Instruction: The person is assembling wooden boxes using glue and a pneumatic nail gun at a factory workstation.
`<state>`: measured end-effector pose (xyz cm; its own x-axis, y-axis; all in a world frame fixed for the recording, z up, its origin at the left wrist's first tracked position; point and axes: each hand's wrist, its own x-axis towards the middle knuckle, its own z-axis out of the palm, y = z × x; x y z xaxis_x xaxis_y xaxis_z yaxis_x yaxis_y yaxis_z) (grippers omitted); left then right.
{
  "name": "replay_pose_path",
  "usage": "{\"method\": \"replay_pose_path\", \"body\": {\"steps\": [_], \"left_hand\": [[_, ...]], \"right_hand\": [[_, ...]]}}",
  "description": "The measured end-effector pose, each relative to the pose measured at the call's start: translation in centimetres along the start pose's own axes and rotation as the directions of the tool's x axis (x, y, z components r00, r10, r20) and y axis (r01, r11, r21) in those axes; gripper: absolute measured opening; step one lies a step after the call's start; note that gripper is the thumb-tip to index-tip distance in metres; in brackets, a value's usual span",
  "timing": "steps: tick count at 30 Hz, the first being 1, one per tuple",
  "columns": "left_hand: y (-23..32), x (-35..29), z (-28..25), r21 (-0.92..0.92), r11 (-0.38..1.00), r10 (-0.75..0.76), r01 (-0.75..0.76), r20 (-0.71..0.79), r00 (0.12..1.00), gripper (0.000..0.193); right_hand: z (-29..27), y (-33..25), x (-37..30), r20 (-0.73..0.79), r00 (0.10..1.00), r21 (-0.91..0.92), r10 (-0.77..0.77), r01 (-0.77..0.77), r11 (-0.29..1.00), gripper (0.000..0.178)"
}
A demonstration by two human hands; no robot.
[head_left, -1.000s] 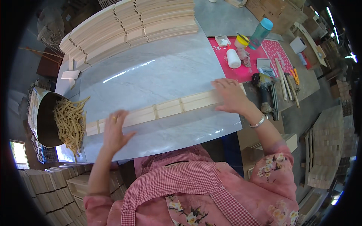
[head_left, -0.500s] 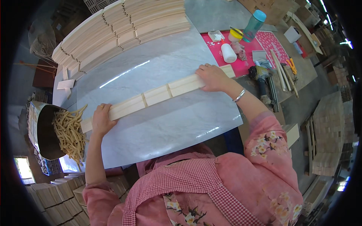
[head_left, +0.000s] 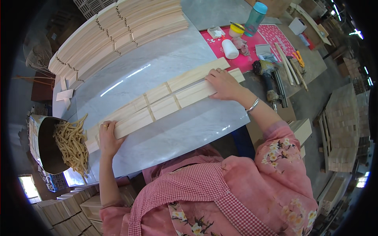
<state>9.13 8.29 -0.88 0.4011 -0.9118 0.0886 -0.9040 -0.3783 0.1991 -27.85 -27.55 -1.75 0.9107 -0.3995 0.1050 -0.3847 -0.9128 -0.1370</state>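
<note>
Hands [head_left: 109, 138] [head_left: 223, 84] on 2 boards [head_left: 163, 107] [head_left: 156, 94]

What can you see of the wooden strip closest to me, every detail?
The near strip is long, narrow and pale, apparently bare wood with faint grain. Narrow darker grooves cross its upper face. It lies slantwise over the table, right end farther from you. Your left hand holds it toward the left end, your right hand toward the right. The far strip runs alongside; whether they touch is unclear.
</note>
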Motion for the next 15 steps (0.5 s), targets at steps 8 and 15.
{"method": "replay_pose_path", "body": {"steps": [8,15], "left_hand": [[0.5,-5.6,0.0,-0.128,0.989,-0.054,0.074,0.154,0.987,0.063],[-0.1,-4.1,1.7,-0.098,0.995,-0.009,-0.001,-0.104,0.995,0.07]], "right_hand": [[1.0,-2.1,-5.7,0.032,0.995,0.157,-0.096,0.09,0.983,0.056],[1.0,-1.4,-4.0,-0.163,0.986,0.134,-0.033,0.055,0.989,0.062]]}}
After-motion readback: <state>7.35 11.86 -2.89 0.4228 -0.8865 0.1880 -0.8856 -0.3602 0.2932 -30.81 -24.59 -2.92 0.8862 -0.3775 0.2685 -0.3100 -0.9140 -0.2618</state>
